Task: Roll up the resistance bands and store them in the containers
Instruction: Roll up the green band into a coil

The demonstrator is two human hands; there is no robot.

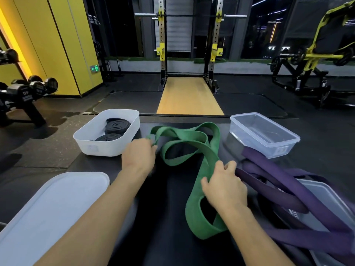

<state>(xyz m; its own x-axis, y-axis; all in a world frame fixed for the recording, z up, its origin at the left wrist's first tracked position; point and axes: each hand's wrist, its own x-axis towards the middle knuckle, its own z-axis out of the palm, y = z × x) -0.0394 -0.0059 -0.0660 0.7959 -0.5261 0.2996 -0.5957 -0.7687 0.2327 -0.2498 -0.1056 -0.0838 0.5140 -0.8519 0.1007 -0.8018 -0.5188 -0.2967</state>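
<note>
A long green resistance band (192,144) lies tangled in loops across the middle of the black surface. My left hand (139,155) pinches its far left loop beside the white container. My right hand (223,186) grips the band's near stretch where it runs toward me. The white container (115,150) at the left holds black rolled bands (116,126). A clear plastic container (276,150) stands at the right with nothing visible inside. Purple bands (284,191) sprawl unrolled at the right, next to my right hand.
A white lid (48,208) lies at the near left. A grey lid (326,196) sits under the purple bands at the near right. Beyond the surface are a squat rack (190,45), a dumbbell rack (23,93) at the left and a yellow machine (315,60) at the right.
</note>
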